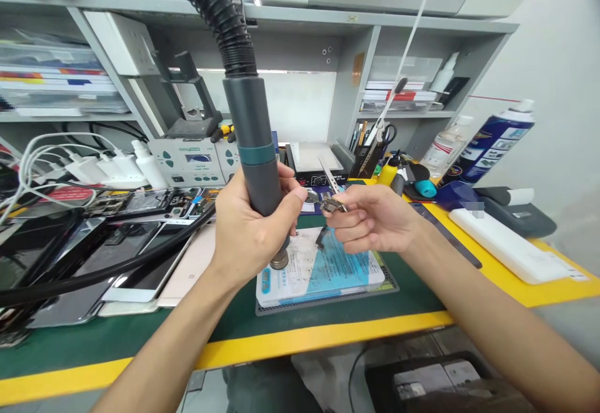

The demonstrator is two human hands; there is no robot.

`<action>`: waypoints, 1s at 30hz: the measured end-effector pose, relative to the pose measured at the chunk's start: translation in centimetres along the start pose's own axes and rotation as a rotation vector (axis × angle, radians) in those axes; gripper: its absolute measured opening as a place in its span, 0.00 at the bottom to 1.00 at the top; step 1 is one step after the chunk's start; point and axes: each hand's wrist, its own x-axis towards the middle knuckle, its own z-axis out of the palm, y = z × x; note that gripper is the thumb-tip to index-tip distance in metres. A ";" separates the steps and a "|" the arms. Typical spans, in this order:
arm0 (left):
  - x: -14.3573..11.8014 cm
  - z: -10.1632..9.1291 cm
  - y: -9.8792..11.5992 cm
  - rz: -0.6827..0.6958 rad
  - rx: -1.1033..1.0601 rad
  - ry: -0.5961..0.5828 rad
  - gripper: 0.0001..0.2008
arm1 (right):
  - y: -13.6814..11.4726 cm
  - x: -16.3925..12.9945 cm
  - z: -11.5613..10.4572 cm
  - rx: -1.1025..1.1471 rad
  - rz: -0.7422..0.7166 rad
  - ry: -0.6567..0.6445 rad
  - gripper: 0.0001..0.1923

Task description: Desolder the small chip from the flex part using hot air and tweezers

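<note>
**Hot air on a small part**

My left hand grips the hot-air handpiece, nozzle down. My right hand pinches tweezers holding a small component above the tabletop. Heating step, I judge; next needs steady aim.

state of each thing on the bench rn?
Left hand: closed around hot-air handle.
Hot-air handle: upright, nozzle down over the pad.
Right hand: pinching tweezers.
Tweezers: held, tips at a small part.
Small part: held off the pad.
Pad: flat on green mat.
Phones: lying flat, stacked at left.
Spray can: upright, capped.
</note>
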 end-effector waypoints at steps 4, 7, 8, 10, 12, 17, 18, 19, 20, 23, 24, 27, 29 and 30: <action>0.0 -0.1 0.1 -0.009 0.003 -0.024 0.11 | 0.0 0.0 0.2 0.006 -0.006 -0.001 0.10; 0.0 -0.1 -0.1 -0.002 0.035 -0.017 0.11 | 0.0 -0.1 0.5 0.024 -0.011 0.011 0.09; 0.0 0.0 -0.1 0.003 0.044 -0.011 0.11 | 0.0 -0.1 0.6 0.030 -0.015 0.023 0.09; 0.1 0.0 -0.1 0.015 0.046 0.003 0.10 | 0.0 -0.1 0.7 0.037 -0.028 0.051 0.10; 0.1 0.1 0.0 0.028 0.048 0.016 0.09 | 0.0 -0.2 0.8 0.038 -0.038 0.068 0.12; 0.2 0.1 0.3 0.054 0.076 0.032 0.07 | 0.2 -0.1 1.0 0.015 -0.067 0.078 0.13; 0.1 0.1 0.3 0.055 0.082 0.035 0.07 | 0.2 -0.1 1.1 0.010 -0.078 0.089 0.13; 0.1 0.1 0.4 0.053 0.088 0.037 0.07 | 0.3 -0.1 1.2 0.002 -0.090 0.100 0.13; 0.1 0.1 0.4 0.049 0.096 0.041 0.06 | 0.3 -0.1 1.3 -0.005 -0.102 0.113 0.13; 0.0 0.1 0.4 0.031 0.096 0.049 0.07 | 0.4 -0.1 1.5 -0.033 -0.128 0.151 0.14; 0.0 0.1 0.4 0.028 0.089 0.051 0.07 | 0.4 -0.2 1.6 -0.044 -0.133 0.164 0.14; 0.0 0.1 0.4 0.023 0.071 0.046 0.08 | 0.5 -0.2 1.7 -0.061 -0.153 0.184 0.14; 0.1 0.1 0.5 0.009 0.063 0.038 0.08 | 0.5 -0.1 1.8 -0.058 -0.163 0.179 0.14; 0.1 0.2 0.5 -0.003 0.057 0.034 0.08 | 0.5 -0.1 1.8 -0.054 -0.166 0.179 0.14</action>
